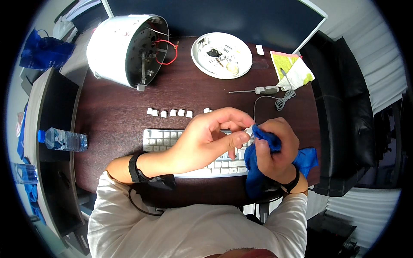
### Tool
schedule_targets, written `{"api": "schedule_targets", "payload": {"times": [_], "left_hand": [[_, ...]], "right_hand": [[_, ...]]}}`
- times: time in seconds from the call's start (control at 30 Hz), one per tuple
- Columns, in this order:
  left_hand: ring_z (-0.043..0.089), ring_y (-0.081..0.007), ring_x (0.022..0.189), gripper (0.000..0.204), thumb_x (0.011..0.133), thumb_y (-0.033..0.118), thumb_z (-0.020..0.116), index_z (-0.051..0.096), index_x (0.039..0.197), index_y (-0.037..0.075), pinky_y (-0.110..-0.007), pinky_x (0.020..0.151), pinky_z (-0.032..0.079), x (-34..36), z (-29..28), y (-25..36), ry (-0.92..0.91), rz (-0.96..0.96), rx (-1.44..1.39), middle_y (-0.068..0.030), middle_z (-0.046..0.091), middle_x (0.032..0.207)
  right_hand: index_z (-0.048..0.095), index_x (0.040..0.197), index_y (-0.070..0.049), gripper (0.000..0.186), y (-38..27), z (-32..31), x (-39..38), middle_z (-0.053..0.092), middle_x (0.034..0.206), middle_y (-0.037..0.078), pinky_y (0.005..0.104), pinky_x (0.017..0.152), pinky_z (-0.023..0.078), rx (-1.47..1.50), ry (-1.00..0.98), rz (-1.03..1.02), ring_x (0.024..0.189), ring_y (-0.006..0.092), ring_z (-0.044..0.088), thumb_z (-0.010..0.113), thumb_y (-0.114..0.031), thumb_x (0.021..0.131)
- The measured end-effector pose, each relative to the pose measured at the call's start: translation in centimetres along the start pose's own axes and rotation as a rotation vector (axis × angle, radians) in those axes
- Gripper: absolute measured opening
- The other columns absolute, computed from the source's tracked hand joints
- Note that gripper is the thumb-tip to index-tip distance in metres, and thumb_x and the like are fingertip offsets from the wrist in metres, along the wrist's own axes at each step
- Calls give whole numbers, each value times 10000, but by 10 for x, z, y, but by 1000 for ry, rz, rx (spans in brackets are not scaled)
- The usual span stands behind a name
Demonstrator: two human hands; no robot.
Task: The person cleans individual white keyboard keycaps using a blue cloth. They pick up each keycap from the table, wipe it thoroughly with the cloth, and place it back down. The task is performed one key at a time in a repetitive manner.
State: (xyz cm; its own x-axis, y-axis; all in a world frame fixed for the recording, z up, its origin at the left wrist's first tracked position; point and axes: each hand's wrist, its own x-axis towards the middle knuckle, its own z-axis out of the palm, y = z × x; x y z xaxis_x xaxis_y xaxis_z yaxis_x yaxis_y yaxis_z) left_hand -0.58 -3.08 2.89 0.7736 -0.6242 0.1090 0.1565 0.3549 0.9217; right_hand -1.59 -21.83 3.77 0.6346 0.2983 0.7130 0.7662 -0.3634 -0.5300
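Note:
My left hand (pixel 214 138) pinches a small white keycap (pixel 249 130) between thumb and fingertips, above the keyboard. Closed around a bunched blue cloth (pixel 267 138), my right hand (pixel 278 148) presses the cloth against the keycap; the rest of the cloth hangs down over the keyboard's right end. Beneath my hands lies the white keyboard (pixel 206 172), its middle and right parts partly hidden by them. Several loose keycaps (pixel 173 112) sit in a row on the table just beyond the keyboard.
A white appliance shell (pixel 114 49) with red wires lies on its side at the far left. A white plate (pixel 221 74) of small parts, a screwdriver (pixel 266 90), a coiled grey cable (pixel 284 102) and a folded yellow-and-white cloth (pixel 297 75) lie beyond. A water bottle (pixel 64 140) is at left.

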Motion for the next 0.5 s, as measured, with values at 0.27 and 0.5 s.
{"api": "schedule_targets", "payload": {"times": [0.27,0.5], "left_hand": [[615,-162,836,310,872,-41,515,463,1177,-71,-290,743,543,-3,2,0,30,65,39,-131,603,974],[620,-163,832,373,873,-41,514,431,1235,-73,-287,739,542,-5,6,8,55,53,46,-130,603,975]], "right_hand": [[587,943,-45,305,4,-1,5,568,740,84,268,473,437,-172,-108,-158,550,217,571,678,-74,653],[590,949,-48,335,14,0,3,557,724,85,270,459,422,-194,-101,-148,543,209,564,690,-86,632]]}}
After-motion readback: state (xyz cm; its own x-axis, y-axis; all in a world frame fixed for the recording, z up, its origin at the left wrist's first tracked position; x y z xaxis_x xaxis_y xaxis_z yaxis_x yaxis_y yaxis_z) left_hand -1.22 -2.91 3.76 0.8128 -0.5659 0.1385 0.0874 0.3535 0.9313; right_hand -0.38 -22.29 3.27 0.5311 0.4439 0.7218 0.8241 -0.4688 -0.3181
